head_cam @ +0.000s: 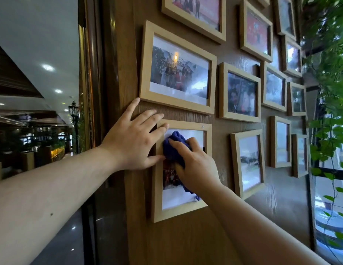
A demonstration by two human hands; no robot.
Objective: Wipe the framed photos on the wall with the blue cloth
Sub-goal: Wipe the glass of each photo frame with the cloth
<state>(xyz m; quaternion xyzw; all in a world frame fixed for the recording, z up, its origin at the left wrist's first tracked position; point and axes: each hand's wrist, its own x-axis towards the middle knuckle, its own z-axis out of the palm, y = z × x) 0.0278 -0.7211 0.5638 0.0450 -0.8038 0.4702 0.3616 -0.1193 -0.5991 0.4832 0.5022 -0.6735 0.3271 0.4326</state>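
Note:
Several light wooden framed photos hang on a brown wood-grain wall [186,245]. My right hand [195,165] presses a bunched blue cloth [173,146] against the glass of the lower left frame [157,203], near its upper left part. My left hand [132,140] lies flat with fingers spread on the wall and on that frame's upper left corner, its fingertips touching the top edge. A larger landscape frame [145,60] hangs right above. A tail of the cloth hangs below my right wrist.
More frames fill the wall to the right, including a portrait frame [235,165] beside the one under the cloth. Green climbing plants [327,92] and a window stand at the far right. A dark pillar edge and a lobby lie to the left.

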